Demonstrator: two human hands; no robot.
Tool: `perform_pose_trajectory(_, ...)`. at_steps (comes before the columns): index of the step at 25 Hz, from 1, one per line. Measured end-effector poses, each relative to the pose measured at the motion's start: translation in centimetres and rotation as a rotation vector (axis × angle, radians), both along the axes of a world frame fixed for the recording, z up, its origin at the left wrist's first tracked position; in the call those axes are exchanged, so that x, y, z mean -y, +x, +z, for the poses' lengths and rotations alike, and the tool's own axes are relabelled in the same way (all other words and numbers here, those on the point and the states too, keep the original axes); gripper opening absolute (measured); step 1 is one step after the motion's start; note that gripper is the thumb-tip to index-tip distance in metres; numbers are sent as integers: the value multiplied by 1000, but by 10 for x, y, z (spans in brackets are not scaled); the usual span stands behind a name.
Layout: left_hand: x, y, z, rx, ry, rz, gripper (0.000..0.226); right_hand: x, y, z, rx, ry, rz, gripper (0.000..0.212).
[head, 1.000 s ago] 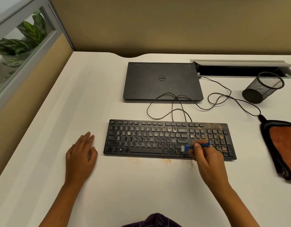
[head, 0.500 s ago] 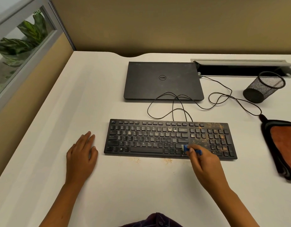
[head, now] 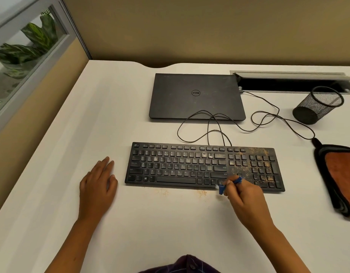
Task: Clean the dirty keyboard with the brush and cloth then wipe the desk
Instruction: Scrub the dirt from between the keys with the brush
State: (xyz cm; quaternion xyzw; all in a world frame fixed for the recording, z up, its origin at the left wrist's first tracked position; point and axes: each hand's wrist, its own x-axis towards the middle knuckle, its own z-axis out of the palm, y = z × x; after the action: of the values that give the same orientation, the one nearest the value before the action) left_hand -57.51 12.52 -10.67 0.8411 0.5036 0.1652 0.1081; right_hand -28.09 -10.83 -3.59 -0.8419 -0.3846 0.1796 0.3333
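- White desk [head: 131,223] filled the view below a tan partition; it looked hard and smooth, so I judged a cloth would slide over it freely. Tan grit [head: 201,192] lay on it just before the keyboard.
- Keyboard [head: 180,166] lay flat, its right-hand keys still speckled with grit. It seemed light and rigid, likely to skid unless steadied at an end, and its cable [head: 209,123] looped behind.
- Folded orange cloth [head: 339,174] lay untouched at the right edge; soft and limp, best gathered up whole.
- Left hand [head: 97,186] rested flat on the desk beside the keyboard, fingers straight, grasping nothing.
- Right hand [head: 245,196] pinched the small blue brush [head: 222,189] at the keyboard's front edge. It looked light and stiff, and I judged a pencil grip near the head suited it.
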Motion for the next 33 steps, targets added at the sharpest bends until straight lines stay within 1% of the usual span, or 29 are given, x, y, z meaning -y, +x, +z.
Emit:
perform_pose_trajectory(2, 0, 0, 0, 2, -1, 1, 57, 0, 0, 2, -46, 64, -63, 24)
perform_pose_trajectory(3, 0, 0, 0, 2, 0, 0, 57, -1, -1, 3, -103, 106, -73, 23)
perform_pose_trajectory(5, 0, 0, 0, 1, 1, 1, 58, -2, -6, 5, -235, 144, -51, 23)
perform_pose_trajectory(6, 0, 0, 1, 2, 0, 1, 57, -3, -8, 4, -254, 123, -26, 23)
perform_pose_trajectory(7, 0, 0, 0, 5, -1, 1, 57, -2, -9, 1, -215, 76, -5, 21)
perform_pose_trajectory(9, 0, 0, 1, 8, -1, 2, 57, -1, -8, -1, -67, -1, -20, 17)
perform_pose_trajectory(10, 0, 0, 1, 5, 1, -1, 57, -1, -7, -1, -17, 13, -58, 17)
perform_pose_trajectory(11, 0, 0, 1, 2, 4, -4, 57, -1, -7, 0, -12, 61, -95, 17)
perform_pose_trajectory(12, 0, 1, 1, 1, 6, -5, 57, -1, -7, 2, -35, 110, -117, 16)
perform_pose_trajectory(14, 0, 0, 1, 2, 4, -1, 57, -1, -9, 4, -69, 123, -96, 14)
perform_pose_trajectory(16, 0, 1, 0, 1, 3, -2, 57, 2, -10, 1, -70, 37, -34, 15)
perform_pose_trajectory(17, 0, 0, 0, 1, 3, -1, 57, 3, -10, -1, -76, 10, -37, 19)
perform_pose_trajectory(19, 0, 0, -1, 1, 5, -2, 57, 4, -9, -2, -134, 48, -121, 24)
perform_pose_trajectory(21, -1, 0, -1, 7, 5, -5, 57, 4, -9, 0, -231, 126, -200, 21)
perform_pose_trajectory(22, -1, 0, -1, 6, 4, -5, 57, 4, -9, 2, -265, 137, -199, 21)
perform_pose_trajectory(25, -1, 0, -1, -2, 4, -6, 57, 6, -2, 0, -233, -10, -107, 22)
perform_pose_trajectory(26, -1, 0, -2, -2, 3, -5, 57, 7, 0, -1, -218, -23, -112, 23)
perform_pose_trajectory(30, -1, 0, -2, -1, 2, -3, 57, 9, 3, 3, -268, 161, -197, 21)
perform_pose_trajectory(31, -1, -1, -2, 0, 3, -2, 57, 8, 2, 3, -286, 180, -184, 21)
perform_pose_trajectory(33, 0, 0, -1, 3, 3, -5, 57, 7, 3, 1, -304, 141, -164, 21)
